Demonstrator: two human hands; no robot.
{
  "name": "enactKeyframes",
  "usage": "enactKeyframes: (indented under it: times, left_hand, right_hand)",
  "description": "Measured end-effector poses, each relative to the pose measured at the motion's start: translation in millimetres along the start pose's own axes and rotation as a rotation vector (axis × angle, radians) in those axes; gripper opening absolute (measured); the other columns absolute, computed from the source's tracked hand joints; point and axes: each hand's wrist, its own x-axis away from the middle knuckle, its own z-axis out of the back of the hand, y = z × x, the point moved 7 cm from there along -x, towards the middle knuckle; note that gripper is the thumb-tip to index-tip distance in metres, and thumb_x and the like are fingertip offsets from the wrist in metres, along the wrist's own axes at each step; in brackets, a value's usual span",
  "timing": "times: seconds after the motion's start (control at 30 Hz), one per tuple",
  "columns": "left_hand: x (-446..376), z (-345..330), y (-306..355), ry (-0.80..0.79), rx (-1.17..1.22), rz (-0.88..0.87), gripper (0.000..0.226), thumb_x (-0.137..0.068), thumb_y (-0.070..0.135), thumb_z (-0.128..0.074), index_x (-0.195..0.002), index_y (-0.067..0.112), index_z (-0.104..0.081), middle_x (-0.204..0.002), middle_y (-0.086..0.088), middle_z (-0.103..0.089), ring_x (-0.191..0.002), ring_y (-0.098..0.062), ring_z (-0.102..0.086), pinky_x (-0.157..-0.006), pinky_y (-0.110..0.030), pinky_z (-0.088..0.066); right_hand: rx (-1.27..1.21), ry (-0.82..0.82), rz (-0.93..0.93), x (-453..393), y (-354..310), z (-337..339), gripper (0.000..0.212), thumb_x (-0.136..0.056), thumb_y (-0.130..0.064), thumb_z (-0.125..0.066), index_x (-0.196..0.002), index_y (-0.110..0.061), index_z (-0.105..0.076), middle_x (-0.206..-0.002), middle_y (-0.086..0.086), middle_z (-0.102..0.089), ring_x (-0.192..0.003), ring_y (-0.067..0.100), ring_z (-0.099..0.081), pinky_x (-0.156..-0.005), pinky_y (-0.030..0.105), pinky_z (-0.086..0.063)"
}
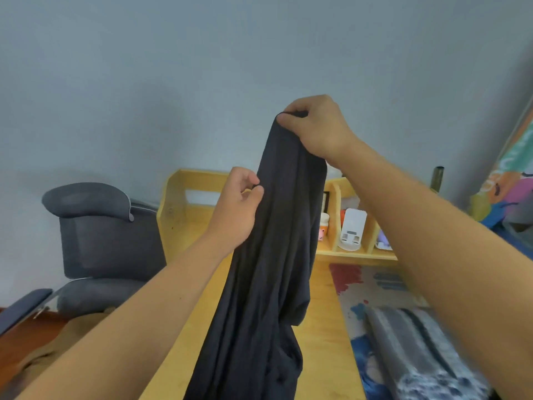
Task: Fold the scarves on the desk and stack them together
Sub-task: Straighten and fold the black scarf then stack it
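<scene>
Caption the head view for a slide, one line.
Both hands lift a dark scarf above the wooden desk: right hand pinching its top, left hand pinching an edge lower down.

Grey mesh office chair [101, 235] left of yellow wooden desk [323, 327]; white plastic stand [352, 229] in wooden shelf organiser [337, 215]; colourful patterned mat [372, 287], possibly a desk pad.

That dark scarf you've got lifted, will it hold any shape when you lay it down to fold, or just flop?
Probably flops: the dark scarf hangs in loose vertical folds from the right hand, which pinches its top, and sags below the left hand gripping its edge. It looks thin and light. Likely to bunch on the desk, so spread it flat first.
</scene>
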Motion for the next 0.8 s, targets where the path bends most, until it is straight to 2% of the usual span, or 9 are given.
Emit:
enactKeyframes:
  times: [0.07, 0.13, 0.23, 0.3, 0.43, 0.57, 0.7, 0.8]
  left_hand:
    - [-2, 6, 2, -0.029, -0.004, -0.026, 0.014, -0.102, 0.012, -0.057, -0.107, 0.025, -0.059, -0.105, 0.005, -0.06, -0.088, 0.0, -0.056, -0.085, -0.015, -0.044]
    - [-4, 9, 8, -0.132, -0.073, -0.03, 0.015, -0.098, 0.011, -0.065, -0.104, 0.025, -0.065, -0.105, 0.008, -0.063, -0.085, -0.005, -0.055, -0.079, -0.013, -0.044]
    - [-9, 13, 19, -0.232, -0.291, -0.095, 0.009, -0.094, 0.011, -0.07, -0.093, 0.02, -0.067, -0.072, 0.028, -0.057, -0.063, 0.003, -0.044, -0.061, -0.011, -0.038]
    - [-15, 22, 22, -0.183, -0.405, -0.119, 0.01, -0.096, 0.011, -0.068, -0.093, 0.021, -0.069, -0.065, 0.025, -0.055, -0.059, 0.0, -0.046, -0.058, -0.01, -0.037]
    - [-5, 20, 2, -0.213, -0.482, -0.084, 0.021, -0.099, 0.004, -0.057, -0.097, 0.02, -0.071, -0.072, 0.013, -0.055, -0.062, 0.006, -0.054, -0.057, -0.008, -0.04]
    - [18, 8, -30, -0.155, -0.426, -0.056, 0.023, -0.098, 0.009, -0.06, -0.092, 0.031, -0.059, -0.092, 0.012, -0.061, -0.084, -0.002, -0.057, -0.073, -0.015, -0.042]
    - [43, -12, -51, -0.191, -0.455, -0.124, 0.038, -0.096, 0.005, -0.062, -0.089, 0.041, -0.053, -0.101, 0.021, -0.056, -0.1, 0.013, -0.051, -0.084, -0.007, -0.04]
    - [54, -20, -75, -0.214, -0.462, -0.11, 0.035, -0.096, 0.001, -0.06, -0.096, 0.036, -0.058, -0.112, 0.018, -0.049, -0.101, 0.009, -0.051, -0.084, -0.001, -0.038]
  right_hand:
    - [-0.034, -0.015, 0.019, -8, -2, 8, 0.014, -0.094, -0.025, -0.067, -0.094, -0.018, -0.079, -0.091, -0.011, -0.074, -0.09, 0.006, -0.068, -0.076, 0.019, -0.053]
    - [-0.047, -0.023, 0.032, -12, -3, 14, 0.013, -0.095, -0.025, -0.067, -0.095, -0.019, -0.079, -0.093, -0.01, -0.075, -0.091, 0.005, -0.069, -0.077, 0.019, -0.054]
    - [-0.109, -0.015, 0.032, -16, -5, 21, 0.012, -0.095, -0.024, -0.068, -0.094, -0.019, -0.08, -0.094, -0.009, -0.076, -0.09, 0.004, -0.069, -0.079, 0.019, -0.056]
    - [-0.132, 0.0, 0.028, -17, -7, 24, 0.011, -0.094, -0.023, -0.069, -0.092, -0.021, -0.079, -0.092, -0.011, -0.076, -0.088, 0.003, -0.07, -0.077, 0.017, -0.055]
    - [-0.127, 0.108, -0.019, -20, -4, 35, 0.008, -0.093, -0.025, -0.07, -0.092, -0.024, -0.078, -0.093, -0.014, -0.074, -0.09, 0.001, -0.068, -0.074, 0.016, -0.052]
    - [-0.099, 0.146, -0.057, -19, -2, 37, 0.009, -0.094, -0.025, -0.068, -0.092, -0.024, -0.077, -0.092, -0.013, -0.072, -0.091, 0.003, -0.066, -0.077, 0.018, -0.054]
    - [-0.08, 0.172, -0.083, -16, 2, 35, 0.009, -0.095, -0.026, -0.068, -0.093, -0.023, -0.076, -0.088, -0.016, -0.069, -0.087, 0.0, -0.064, -0.076, 0.019, -0.054]
    - [-0.074, 0.176, -0.095, -13, 7, 34, 0.011, -0.096, -0.026, -0.067, -0.096, -0.02, -0.077, -0.087, -0.015, -0.068, -0.085, 0.0, -0.063, -0.073, 0.017, -0.053]
